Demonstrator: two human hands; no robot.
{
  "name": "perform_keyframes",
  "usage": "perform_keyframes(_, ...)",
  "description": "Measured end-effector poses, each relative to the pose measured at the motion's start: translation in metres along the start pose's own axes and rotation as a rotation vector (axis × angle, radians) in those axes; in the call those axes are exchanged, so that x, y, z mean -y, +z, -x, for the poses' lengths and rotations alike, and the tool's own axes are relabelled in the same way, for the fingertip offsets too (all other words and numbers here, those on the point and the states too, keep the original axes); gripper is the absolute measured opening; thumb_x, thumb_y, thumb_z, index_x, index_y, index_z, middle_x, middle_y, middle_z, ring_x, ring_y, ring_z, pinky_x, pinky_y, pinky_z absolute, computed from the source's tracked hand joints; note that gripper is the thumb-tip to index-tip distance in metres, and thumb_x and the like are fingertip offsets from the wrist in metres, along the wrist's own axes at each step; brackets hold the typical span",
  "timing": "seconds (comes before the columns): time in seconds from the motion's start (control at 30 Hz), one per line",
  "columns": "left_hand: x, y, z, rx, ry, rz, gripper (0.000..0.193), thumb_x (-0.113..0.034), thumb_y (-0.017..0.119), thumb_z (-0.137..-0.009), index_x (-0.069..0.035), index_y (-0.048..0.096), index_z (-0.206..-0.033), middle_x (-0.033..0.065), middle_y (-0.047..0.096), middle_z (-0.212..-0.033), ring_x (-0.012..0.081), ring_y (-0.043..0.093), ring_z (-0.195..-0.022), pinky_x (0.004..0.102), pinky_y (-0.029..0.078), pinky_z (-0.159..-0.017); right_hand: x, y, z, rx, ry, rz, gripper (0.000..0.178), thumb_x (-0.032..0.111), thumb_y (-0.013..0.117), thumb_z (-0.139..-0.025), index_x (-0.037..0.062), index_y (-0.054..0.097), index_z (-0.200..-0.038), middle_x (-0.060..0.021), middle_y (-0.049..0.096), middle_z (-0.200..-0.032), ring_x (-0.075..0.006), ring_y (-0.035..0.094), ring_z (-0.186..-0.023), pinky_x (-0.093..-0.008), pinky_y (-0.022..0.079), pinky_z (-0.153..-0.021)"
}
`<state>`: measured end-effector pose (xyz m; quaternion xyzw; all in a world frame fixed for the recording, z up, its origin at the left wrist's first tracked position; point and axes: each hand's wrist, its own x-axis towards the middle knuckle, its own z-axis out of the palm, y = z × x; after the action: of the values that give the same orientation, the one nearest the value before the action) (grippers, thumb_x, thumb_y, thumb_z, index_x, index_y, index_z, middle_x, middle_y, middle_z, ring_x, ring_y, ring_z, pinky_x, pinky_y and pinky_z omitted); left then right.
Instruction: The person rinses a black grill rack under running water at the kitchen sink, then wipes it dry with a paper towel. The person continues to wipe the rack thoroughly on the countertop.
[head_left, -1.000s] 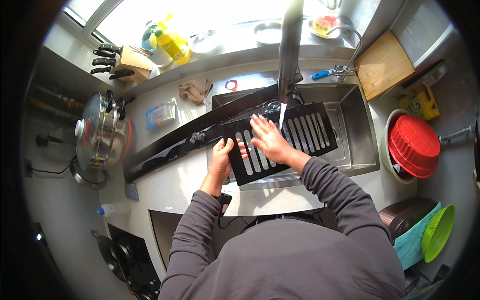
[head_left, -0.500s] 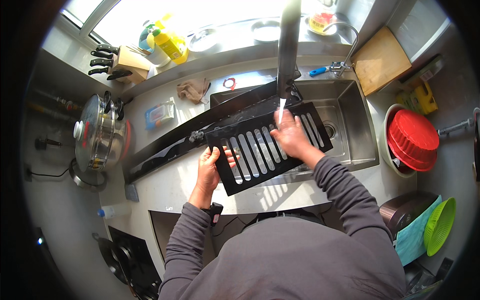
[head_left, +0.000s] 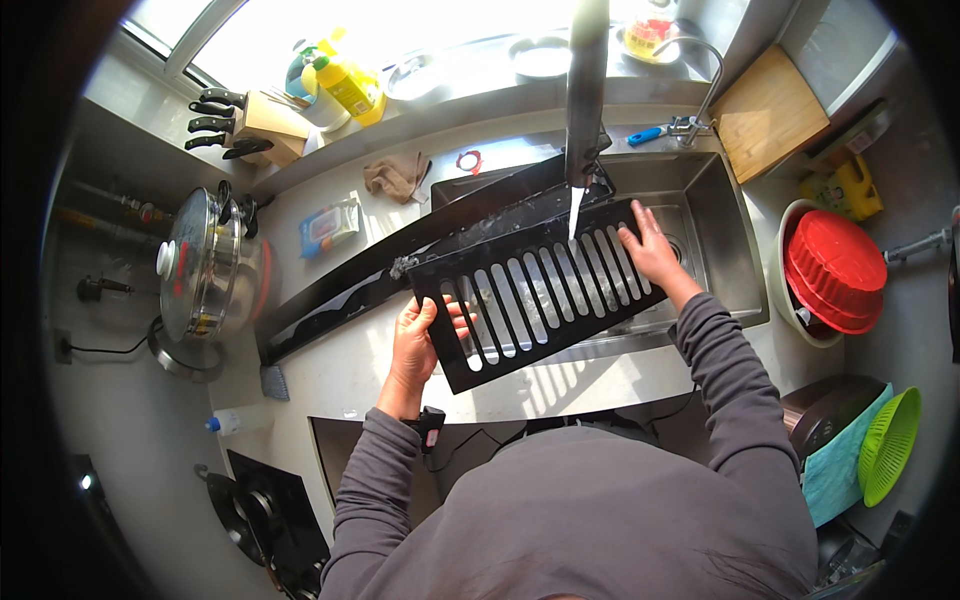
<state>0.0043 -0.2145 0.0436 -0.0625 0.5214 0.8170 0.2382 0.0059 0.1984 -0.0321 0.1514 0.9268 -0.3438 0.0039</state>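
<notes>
A black slotted panel (head_left: 545,340) is tilted over the front of the sink, several long slots running across it. My left hand (head_left: 415,345) grips its left end, thumb on the face and fingers behind, partly seen through a slot. At the right end, my right hand (head_left: 655,255) touches the panel's edge with fingers stretched out and thumb apart. Water falls from the faucet (head_left: 586,110) onto the panel's upper part. Behind it, a long black trough-like piece (head_left: 400,240) lies slantwise from the counter into the sink. A grey scrubbing wad (head_left: 402,267) rests by the panel's upper left corner.
The steel sink (head_left: 735,225) is at right. A brown cloth (head_left: 396,177), a blue wipes pack (head_left: 328,228) and a small brush (head_left: 273,382) lie on the counter. A steamer pot (head_left: 203,270) and knife block (head_left: 268,127) stand left; a red basin (head_left: 835,270) sits right.
My right hand has slid from the panel's middle, under the water stream, to its right end. The left hand keeps its hold. The whole view has shifted slightly.
</notes>
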Motion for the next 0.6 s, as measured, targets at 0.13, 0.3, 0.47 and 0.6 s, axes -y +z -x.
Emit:
perform_keyframes(0.13, -0.002, -0.009, -0.003, -0.005, -0.011, -0.002, 0.033, -0.029, 0.052, -0.1, 0.002, 0.056, -0.11, 0.0202, 0.068, -0.099, 0.0339, 0.071, -0.09, 0.0379, 0.062, -0.071, -0.002, -0.019, 0.003, 0.249, 0.304, -0.55, 0.051, 0.038, 0.06, -0.096, 0.0001, 0.049, -0.128, -0.0129, 0.063, -0.107, -0.017, 0.065, -0.087, -0.0283, 0.053, -0.055)
perform_keyframes(0.3, -0.01, -0.02, -0.005, -0.055, -0.061, -0.034, 0.03, -0.028, 0.051, -0.101, 0.0, 0.057, -0.109, 0.0191, 0.067, -0.097, 0.0319, 0.071, -0.088, 0.0354, 0.062, -0.07, 0.005, -0.024, 0.01, 0.229, 0.248, -0.672, 0.036, 0.031, 0.055, -0.099, -0.0025, 0.055, -0.113, -0.0107, 0.063, -0.092, -0.0154, 0.062, -0.064, -0.0295, 0.053, -0.053)
perform_keyframes(0.47, -0.024, -0.032, -0.004, -0.076, -0.086, -0.082, 0.03, -0.029, 0.052, -0.101, -0.002, 0.056, -0.114, 0.0159, 0.066, -0.097, 0.031, 0.071, -0.089, 0.034, 0.061, -0.071, 0.015, -0.022, 0.012, 0.318, 0.337, -0.748, 0.032, 0.026, 0.052, -0.1, -0.0034, 0.054, -0.113, -0.0109, 0.06, -0.089, -0.0156, 0.061, -0.063, -0.0308, 0.054, -0.052)
perform_keyframes(0.6, -0.031, -0.044, -0.004, -0.116, -0.107, -0.135, 0.031, -0.029, 0.053, -0.1, -0.003, 0.055, -0.117, 0.0127, 0.065, -0.095, 0.0313, 0.071, -0.089, 0.0341, 0.061, -0.071, 0.031, -0.02, 0.014, 0.274, 0.33, -0.86, 0.031, 0.024, 0.052, -0.1, -0.0029, 0.052, -0.114, -0.0097, 0.058, -0.086, -0.0159, 0.061, -0.064, -0.0306, 0.055, -0.052)
